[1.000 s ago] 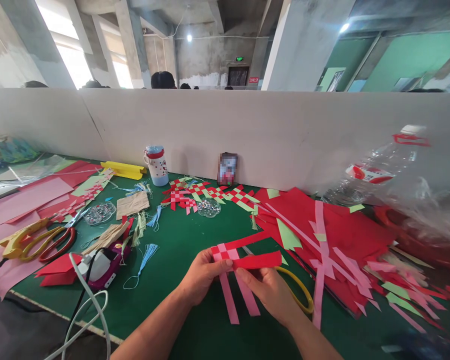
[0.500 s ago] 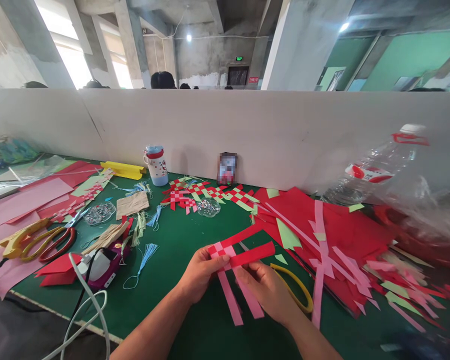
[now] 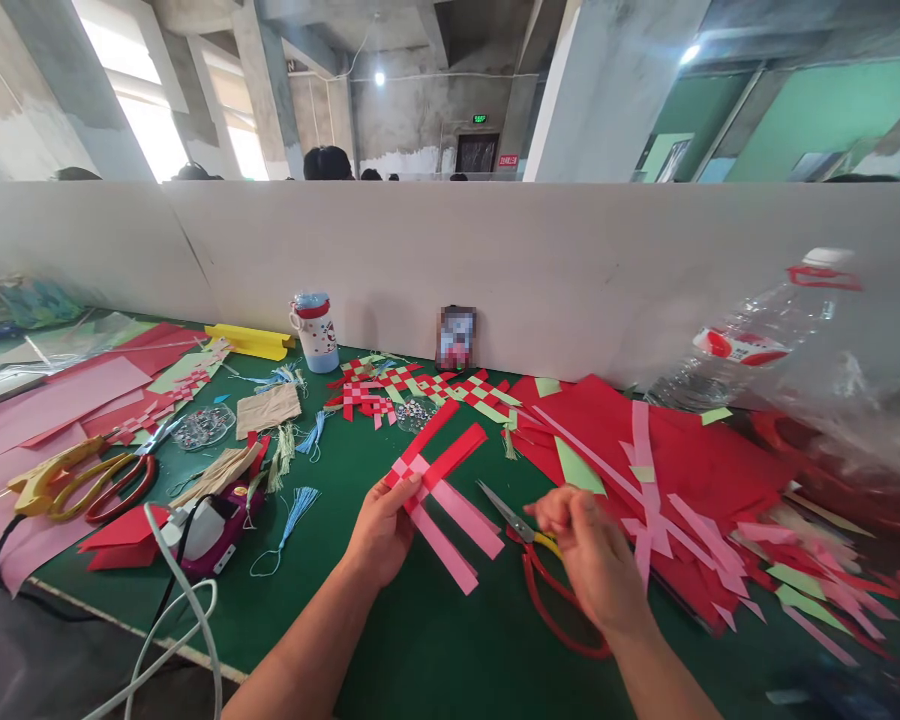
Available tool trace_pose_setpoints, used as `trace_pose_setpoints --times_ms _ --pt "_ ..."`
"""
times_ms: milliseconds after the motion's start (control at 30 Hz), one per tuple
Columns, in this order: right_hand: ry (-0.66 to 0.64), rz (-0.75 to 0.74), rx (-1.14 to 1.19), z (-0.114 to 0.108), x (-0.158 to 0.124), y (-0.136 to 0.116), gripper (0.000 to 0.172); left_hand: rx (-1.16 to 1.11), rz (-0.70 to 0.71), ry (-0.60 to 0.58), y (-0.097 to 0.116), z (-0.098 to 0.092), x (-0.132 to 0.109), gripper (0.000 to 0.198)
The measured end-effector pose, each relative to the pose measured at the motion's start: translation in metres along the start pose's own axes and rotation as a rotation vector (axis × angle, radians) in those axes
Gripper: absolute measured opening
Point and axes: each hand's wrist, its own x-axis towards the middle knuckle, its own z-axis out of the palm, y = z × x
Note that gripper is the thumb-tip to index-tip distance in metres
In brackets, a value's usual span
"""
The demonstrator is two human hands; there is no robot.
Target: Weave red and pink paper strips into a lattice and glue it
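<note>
My left hand [image 3: 385, 533] pinches a woven paper piece [image 3: 411, 478] of red and pink strips between thumb and fingers. It has a small checkered patch at one corner, with loose red strips pointing up right and pink strips [image 3: 450, 545] hanging down right. My right hand [image 3: 592, 550] is raised to the right of it, apart from the paper, fingers curled in; whether anything is inside them is hidden. Below and beside that hand lie scissors [image 3: 551, 590] with one red and one yellow handle, blades pointing up left. The hand covers part of the yellow handle.
Red paper sheets [image 3: 600, 430] and pink strips [image 3: 709, 540] spread at right, near a large plastic bottle [image 3: 750, 335]. Finished-looking woven pieces [image 3: 420, 385], a bead dish [image 3: 202, 427], blue tassels [image 3: 296, 510], a yellow glue gun [image 3: 49, 475] and a purple power strip [image 3: 225, 530] lie about. A phone [image 3: 456, 338] leans on the partition.
My right hand has let go of the woven paper and moved right, over the scissors. My left hand has tilted the piece and shifted slightly left; the scissors now show more.
</note>
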Motion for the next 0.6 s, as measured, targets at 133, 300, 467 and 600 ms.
trace_pose_setpoints --times_ms 133,300,467,600 --pt "0.240 -0.107 0.230 -0.014 0.010 -0.011 0.061 -0.035 0.010 0.039 0.002 -0.002 0.003 0.027" --pt "0.316 -0.188 0.267 -0.025 0.010 -0.032 0.064 -0.046 0.011 0.049 0.000 -0.003 0.005 0.023" --pt "0.317 -0.215 0.219 -0.023 0.007 -0.041 0.061 -0.039 0.009 0.036 -0.003 -0.005 0.006 0.025" --pt "0.254 -0.239 0.147 -0.025 0.003 -0.037 0.058 -0.025 0.007 0.006 -0.003 -0.005 0.006 0.028"
